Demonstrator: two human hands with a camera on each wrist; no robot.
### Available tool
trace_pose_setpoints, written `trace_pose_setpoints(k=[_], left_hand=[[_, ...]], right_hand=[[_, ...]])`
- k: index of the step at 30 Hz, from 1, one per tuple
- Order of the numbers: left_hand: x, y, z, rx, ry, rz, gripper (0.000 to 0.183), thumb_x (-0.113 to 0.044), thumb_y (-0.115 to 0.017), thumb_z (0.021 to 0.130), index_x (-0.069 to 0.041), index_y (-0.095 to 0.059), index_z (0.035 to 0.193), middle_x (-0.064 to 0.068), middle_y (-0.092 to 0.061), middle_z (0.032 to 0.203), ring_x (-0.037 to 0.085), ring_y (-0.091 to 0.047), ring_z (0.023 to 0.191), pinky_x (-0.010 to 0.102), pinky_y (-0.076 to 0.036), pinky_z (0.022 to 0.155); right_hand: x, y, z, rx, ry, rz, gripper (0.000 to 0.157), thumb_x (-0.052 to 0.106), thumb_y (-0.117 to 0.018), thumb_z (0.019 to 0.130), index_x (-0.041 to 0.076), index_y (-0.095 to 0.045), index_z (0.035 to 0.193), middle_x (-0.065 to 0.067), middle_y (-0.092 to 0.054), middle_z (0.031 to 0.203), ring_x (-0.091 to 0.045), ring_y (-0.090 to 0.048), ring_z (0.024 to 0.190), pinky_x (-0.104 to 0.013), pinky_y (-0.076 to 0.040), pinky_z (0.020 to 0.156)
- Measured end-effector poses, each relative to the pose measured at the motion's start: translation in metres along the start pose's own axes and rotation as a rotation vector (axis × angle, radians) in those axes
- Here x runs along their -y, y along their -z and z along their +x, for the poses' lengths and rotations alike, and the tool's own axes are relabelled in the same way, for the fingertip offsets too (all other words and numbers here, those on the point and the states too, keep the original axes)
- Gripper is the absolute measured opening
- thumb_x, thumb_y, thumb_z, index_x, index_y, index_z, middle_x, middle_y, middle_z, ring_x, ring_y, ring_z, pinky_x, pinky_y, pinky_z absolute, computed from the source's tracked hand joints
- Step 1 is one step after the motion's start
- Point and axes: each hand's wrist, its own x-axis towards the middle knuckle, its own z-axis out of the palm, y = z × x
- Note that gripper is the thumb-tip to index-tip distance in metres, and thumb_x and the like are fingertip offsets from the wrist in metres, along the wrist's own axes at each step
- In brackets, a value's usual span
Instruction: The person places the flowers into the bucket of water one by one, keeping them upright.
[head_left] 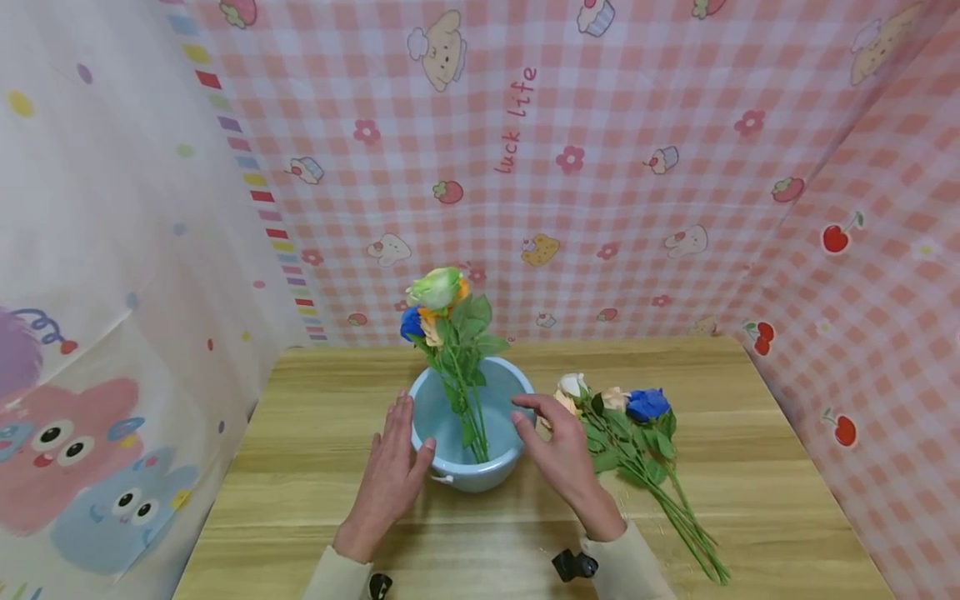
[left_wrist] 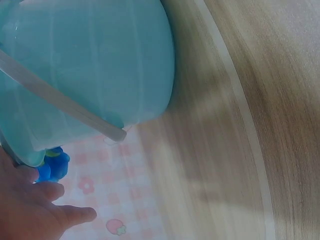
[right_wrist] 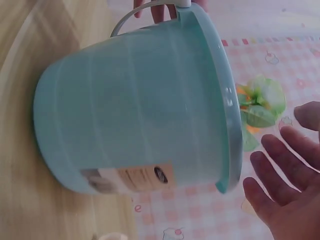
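A light blue bucket [head_left: 480, 477] stands upright on the wooden table in the head view. Several flowers with green leaves lean in it, among them a pale green bloom [head_left: 437, 289] and a blue one [head_left: 411, 323]. Along the bucket's left side lies my left hand [head_left: 392, 467], its fingers extended at the rim. At the right rim is my right hand [head_left: 558, 446], fingers loosely spread and holding nothing. The right wrist view shows that hand [right_wrist: 292, 172] beside the rim, apart from the bucket wall [right_wrist: 145, 105].
Right of the bucket, a bunch of flowers lies on the table [head_left: 300, 467], with a blue bloom [head_left: 648, 405], a white bloom [head_left: 573, 384] and long stems [head_left: 686, 525]. A checked pink cloth [head_left: 600, 208] hangs behind. The bucket's pale handle [left_wrist: 65, 102] hangs on its near-left side.
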Motion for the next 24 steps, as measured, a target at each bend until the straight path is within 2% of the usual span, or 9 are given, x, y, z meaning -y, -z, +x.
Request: trace_pose_setpoints(k=[2,5,8,13,16,21,24], left_hand=[[0.0,0.0,0.0,0.0,-0.002,0.003,0.072,-0.034,-0.049,0.108,-0.001,-0.018,0.165,0.02,-0.019,0.17,0.044,-0.022,0.154,0.077,-0.026,0.111],[0.001,0.0,0.0,0.004,0.003,0.006,0.072,-0.033,-0.049,0.108,-0.001,-0.017,0.165,0.021,-0.018,0.17,0.044,-0.021,0.154,0.077,-0.026,0.111],[0.0,0.0,0.0,0.005,0.007,0.008,0.072,-0.034,-0.05,0.109,-0.001,-0.018,0.165,0.021,-0.018,0.17,0.045,-0.022,0.154,0.076,-0.026,0.111],[-0.002,0.001,-0.001,0.015,0.014,0.004,0.074,-0.037,-0.049,0.109,-0.002,-0.017,0.165,0.018,-0.017,0.171,0.043,-0.021,0.155,0.075,-0.025,0.113],[-0.002,0.001,0.0,0.027,0.019,0.008,0.074,-0.038,-0.048,0.109,-0.003,-0.016,0.165,0.018,-0.016,0.171,0.042,-0.019,0.155,0.075,-0.024,0.113],[-0.001,0.001,0.001,0.024,0.013,0.013,0.072,-0.034,-0.047,0.109,-0.002,-0.016,0.165,0.02,-0.016,0.171,0.044,-0.02,0.154,0.076,-0.025,0.112],[0.0,0.001,0.001,0.021,0.012,0.01,0.072,-0.032,-0.049,0.109,-0.001,-0.016,0.165,0.019,-0.016,0.171,0.043,-0.019,0.155,0.076,-0.025,0.112]], right_hand=[[-0.003,0.006,-0.003,-0.014,-0.008,0.022,0.02,0.017,-0.071,0.099,0.009,-0.075,0.116,-0.002,-0.074,0.117,-0.023,-0.068,0.115,-0.052,-0.054,0.099],[-0.007,0.015,-0.008,-0.043,-0.015,0.024,0.019,0.018,-0.07,0.1,0.009,-0.076,0.116,0.0,-0.073,0.118,-0.022,-0.067,0.115,-0.054,-0.053,0.098],[-0.01,0.025,-0.013,-0.085,-0.015,0.012,0.017,0.016,-0.071,0.099,0.01,-0.076,0.115,0.002,-0.074,0.116,-0.021,-0.068,0.113,-0.051,-0.054,0.097],[-0.019,0.044,-0.024,-0.124,-0.037,-0.025,0.016,0.014,-0.07,0.1,0.014,-0.076,0.115,0.004,-0.074,0.116,-0.019,-0.067,0.112,-0.032,-0.053,0.096],[-0.025,0.054,-0.03,-0.147,-0.044,-0.033,0.018,0.009,-0.07,0.099,0.013,-0.076,0.116,0.001,-0.074,0.116,-0.014,-0.066,0.11,-0.02,-0.049,0.094],[-0.038,0.068,-0.037,-0.194,-0.032,-0.015,0.021,0.001,-0.07,0.096,0.008,-0.076,0.115,-0.006,-0.075,0.111,-0.009,-0.066,0.104,-0.012,-0.046,0.091],[-0.045,0.077,-0.042,-0.198,-0.074,0.0,0.018,0.003,-0.067,0.099,0.006,-0.075,0.115,-0.007,-0.075,0.112,-0.008,-0.066,0.103,-0.011,-0.046,0.09]])
